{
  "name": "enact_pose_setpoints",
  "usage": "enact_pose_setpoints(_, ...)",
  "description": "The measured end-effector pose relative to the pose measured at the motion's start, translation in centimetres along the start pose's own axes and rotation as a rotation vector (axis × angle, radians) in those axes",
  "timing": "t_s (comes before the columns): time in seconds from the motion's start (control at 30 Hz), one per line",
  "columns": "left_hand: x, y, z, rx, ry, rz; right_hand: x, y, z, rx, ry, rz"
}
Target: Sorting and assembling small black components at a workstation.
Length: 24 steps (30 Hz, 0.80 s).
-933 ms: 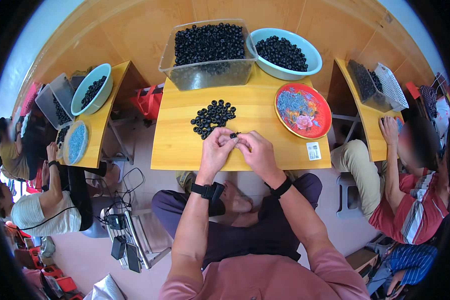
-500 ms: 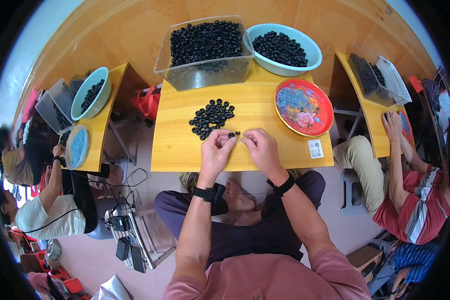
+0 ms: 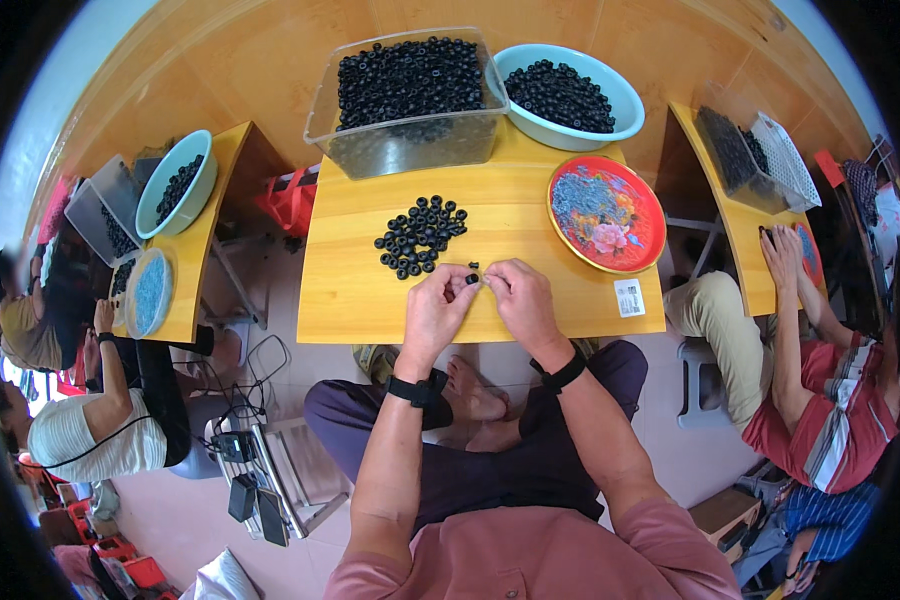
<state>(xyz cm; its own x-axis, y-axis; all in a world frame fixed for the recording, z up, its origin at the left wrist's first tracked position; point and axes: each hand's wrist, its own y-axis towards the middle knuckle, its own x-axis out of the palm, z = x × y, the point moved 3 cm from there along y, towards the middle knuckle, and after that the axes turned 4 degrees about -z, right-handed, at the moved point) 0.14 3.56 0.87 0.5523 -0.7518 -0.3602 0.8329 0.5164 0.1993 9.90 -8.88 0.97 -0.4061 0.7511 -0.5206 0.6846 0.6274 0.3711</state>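
Both hands meet at the near edge of the small yellow table [image 3: 350,300]: the left hand [image 3: 436,310] pinches a little black ring [image 3: 471,279] between thumb and finger, and the right hand [image 3: 523,300] is curled close beside it with its fingertips almost touching the left ones, but what it grips is too small to tell. Each wrist wears a black band. At the far side of the table stands a big clear plastic box [image 3: 407,105] full of black rings, and next to it on the right sits a light blue bowl [image 3: 568,97] with more of them. A round red plate [image 3: 606,213] with a flower picture lies on the right part of the table. A loose pile of black rings [image 3: 420,234] lies in the middle, just past the hands. A small white square label [image 3: 629,297] is stuck near the right front corner, below the plate. Other people sit at yellow tables on both sides, with blue bowls and clear boxes of their own.
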Motion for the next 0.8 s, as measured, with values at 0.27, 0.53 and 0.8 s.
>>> enact_pose_setpoints(0.27,0.2,0.0,0.3,0.037,0.074,0.001,-0.1,-0.2,-0.1,0.014,0.082,0.049)
enact_pose_setpoints(0.53,0.1,0.0,0.5,0.032,0.099,-0.003,-0.2,-0.4,-1.6,-0.148,-0.048,-0.011)
enact_pose_setpoints(0.8,0.0,0.0,0.4,0.047,0.09,-0.007,-0.3,-0.3,-1.7,-0.061,0.025,-0.023)
